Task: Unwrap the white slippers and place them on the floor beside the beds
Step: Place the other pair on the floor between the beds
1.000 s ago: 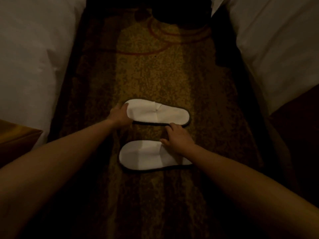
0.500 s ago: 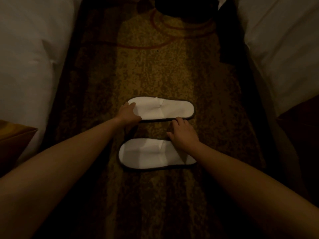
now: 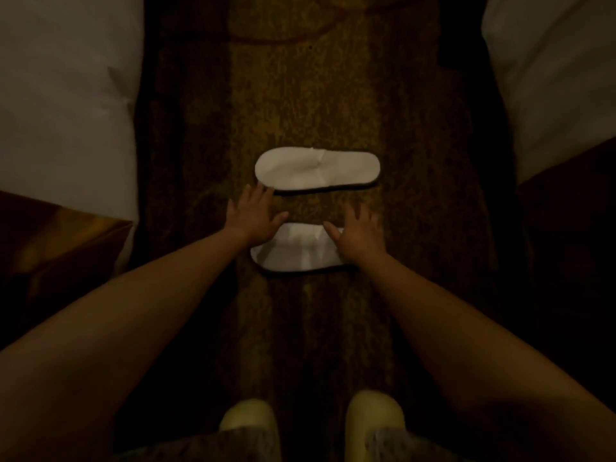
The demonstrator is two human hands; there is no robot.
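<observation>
Two flat white slippers lie side by side on the patterned carpet between the beds, both lengthwise left to right. The far slipper [image 3: 316,171] lies free, with only the fingertips of my left hand [image 3: 255,216] close to its near left edge. The near slipper [image 3: 295,250] is partly covered at both ends. My left hand rests over its left end with fingers spread. My right hand [image 3: 358,235] lies over its right end, fingers also apart. Neither hand grips anything.
A white bed [image 3: 63,105] borders the carpet strip on the left and another white bed [image 3: 553,85] on the right. A golden-brown bed runner [image 3: 56,248] hangs at the left. My feet in yellow shoes [image 3: 375,410] stand at the bottom.
Both hands have let go of the far slipper and drawn back toward me over the near slipper. The camera has risen and tilted down, bringing my feet into view.
</observation>
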